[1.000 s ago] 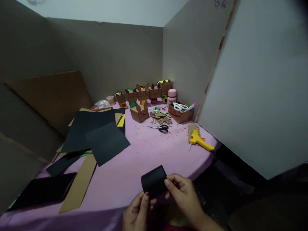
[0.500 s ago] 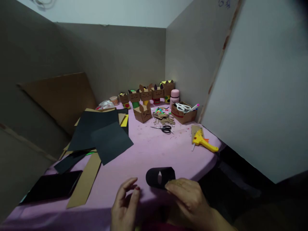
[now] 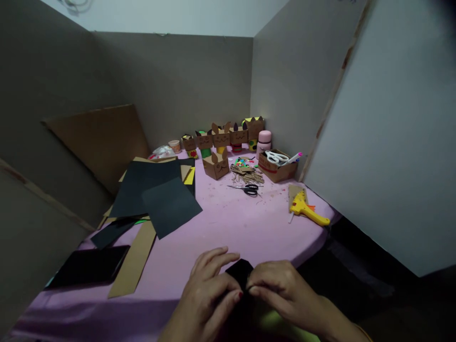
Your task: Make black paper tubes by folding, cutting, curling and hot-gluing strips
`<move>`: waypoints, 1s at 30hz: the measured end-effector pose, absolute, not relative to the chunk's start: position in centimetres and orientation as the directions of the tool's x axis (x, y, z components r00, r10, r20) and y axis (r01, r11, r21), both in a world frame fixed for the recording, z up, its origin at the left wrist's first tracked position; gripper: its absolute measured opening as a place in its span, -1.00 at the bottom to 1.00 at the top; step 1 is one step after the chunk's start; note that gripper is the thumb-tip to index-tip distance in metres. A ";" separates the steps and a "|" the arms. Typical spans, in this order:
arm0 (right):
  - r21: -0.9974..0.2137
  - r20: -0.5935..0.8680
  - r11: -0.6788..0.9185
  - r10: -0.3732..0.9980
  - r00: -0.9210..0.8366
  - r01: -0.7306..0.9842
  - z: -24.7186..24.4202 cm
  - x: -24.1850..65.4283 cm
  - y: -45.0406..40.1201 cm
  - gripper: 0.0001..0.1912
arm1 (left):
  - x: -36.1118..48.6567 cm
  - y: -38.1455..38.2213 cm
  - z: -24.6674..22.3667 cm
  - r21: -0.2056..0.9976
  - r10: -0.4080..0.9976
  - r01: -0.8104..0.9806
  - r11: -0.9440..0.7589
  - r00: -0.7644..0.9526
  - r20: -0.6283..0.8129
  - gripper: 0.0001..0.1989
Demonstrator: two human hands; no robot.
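A small piece of black paper (image 3: pixel 240 270) is held low over the near edge of the table, its lower part hidden by my fingers. My left hand (image 3: pixel 210 287) grips its left side between thumb and forefinger, with the other fingers stretched out above. On the opposite side, my right hand (image 3: pixel 283 287) pinches the paper with thumb and curled fingers. The two sets of fingertips almost meet. Black-handled scissors (image 3: pixel 249 189) lie on the pink tablecloth (image 3: pixel 228 225) beyond the hands.
To the left are black sheets (image 3: pixel 171 206), a cardboard strip (image 3: pixel 133 263) and a dark tablet-like slab (image 3: pixel 89 267). A yellow glue gun (image 3: pixel 308 211) lies at right. Farther back are cardboard animal heads (image 3: pixel 216 166), cardboard scraps (image 3: pixel 246 174), a box (image 3: pixel 274 171) and a pink bottle (image 3: pixel 264 142).
My left hand has moved right and taken hold of the black paper. The paper has been turned and drawn nearer, and its slit is now out of sight. The view has shifted slightly.
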State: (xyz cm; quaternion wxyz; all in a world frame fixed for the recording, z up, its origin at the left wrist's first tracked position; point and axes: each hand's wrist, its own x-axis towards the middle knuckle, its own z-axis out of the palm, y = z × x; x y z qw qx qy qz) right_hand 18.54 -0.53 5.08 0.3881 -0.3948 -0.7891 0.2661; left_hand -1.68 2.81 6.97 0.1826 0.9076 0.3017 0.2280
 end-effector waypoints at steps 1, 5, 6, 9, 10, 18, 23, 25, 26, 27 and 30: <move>-0.764 0.380 0.517 0.845 -0.377 0.387 5.1 18.6 -0.5 -0.82 | -1.5 2.7 7.2 0.517 0.644 0.449 -0.729 0.705 0.296 -0.88; -0.856 0.369 0.440 0.888 -0.274 0.272 5.0 18.7 -0.3 -0.87 | -1.2 2.4 7.8 0.609 0.679 0.403 -0.683 0.656 0.329 -0.89; -0.865 0.386 0.428 0.901 -0.200 0.260 4.9 18.7 -0.3 -0.86 | -1.1 2.4 7.8 0.614 0.689 0.405 -0.678 0.640 0.339 -0.89; -0.867 0.430 0.418 0.903 -0.019 0.271 5.0 18.7 -0.4 -0.76 | -1.0 2.2 7.9 0.620 0.726 0.437 -0.652 0.595 0.345 -0.89; -0.858 0.444 0.433 0.896 -0.028 0.277 5.2 18.6 -0.5 -0.76 | -1.0 2.0 8.0 0.615 0.726 0.441 -0.654 0.594 0.346 -0.89; -0.865 0.365 0.406 0.912 -0.186 0.295 6.8 17.9 -1.3 -0.76 | -0.9 1.4 9.0 0.558 0.725 0.511 -0.654 0.634 0.269 -0.85; -0.909 0.277 0.312 0.948 -0.159 0.277 6.4 19.2 -1.3 -0.72 | -1.6 1.7 9.3 0.616 0.757 0.535 -0.579 0.633 0.161 -0.78; -0.920 0.257 0.296 0.951 -0.173 0.258 6.2 19.7 -1.2 -0.70 | -1.9 1.7 9.3 0.640 0.751 0.521 -0.566 0.646 0.138 -0.77; -0.927 0.248 0.284 0.954 -0.166 0.244 6.0 20.1 -1.1 -0.69 | -2.2 1.8 9.3 0.654 0.752 0.516 -0.554 0.647 0.127 -0.77; -0.937 0.237 0.266 0.961 -0.145 0.228 5.9 20.4 -1.0 -0.69 | -2.4 1.8 9.3 0.669 0.758 0.515 -0.536 0.642 0.113 -0.76; -0.965 0.187 0.196 0.980 -0.067 0.176 5.1 21.8 -0.5 -0.67 | -3.3 2.0 9.1 0.710 0.791 0.525 -0.470 0.607 0.075 -0.74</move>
